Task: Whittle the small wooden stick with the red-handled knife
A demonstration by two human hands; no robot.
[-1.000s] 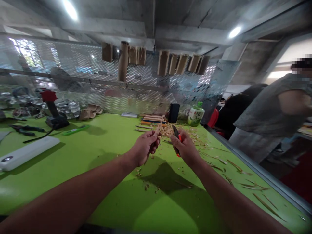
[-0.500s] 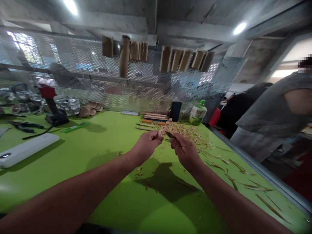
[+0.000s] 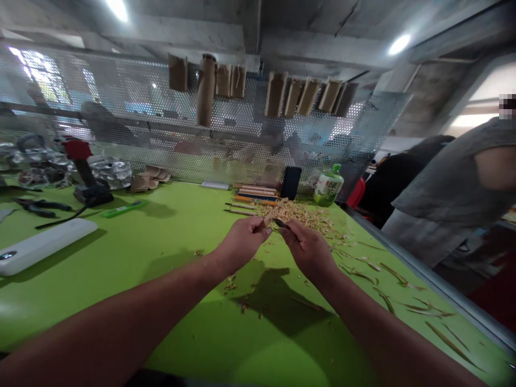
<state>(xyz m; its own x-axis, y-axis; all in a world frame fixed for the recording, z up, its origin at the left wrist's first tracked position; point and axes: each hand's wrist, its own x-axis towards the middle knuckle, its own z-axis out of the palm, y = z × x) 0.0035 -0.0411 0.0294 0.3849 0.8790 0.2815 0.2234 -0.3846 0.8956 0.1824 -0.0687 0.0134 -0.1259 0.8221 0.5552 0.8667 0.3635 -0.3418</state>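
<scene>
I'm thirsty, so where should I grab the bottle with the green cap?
Set down the knife, then bring your right hand in from the near side, over the shavings, and wrap it around the wide middle of the bottle. It stands upright, and the body likely gives a fuller grip than the narrow neck under the cap.

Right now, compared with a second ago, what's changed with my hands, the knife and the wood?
The carving knife in your right hand has tipped leftward, its blade now reaching toward the piece of wood in your left hand, which has leaned over to the right. Neither was let go. The wood shavings and green-capped bottle stayed as they were.
</scene>
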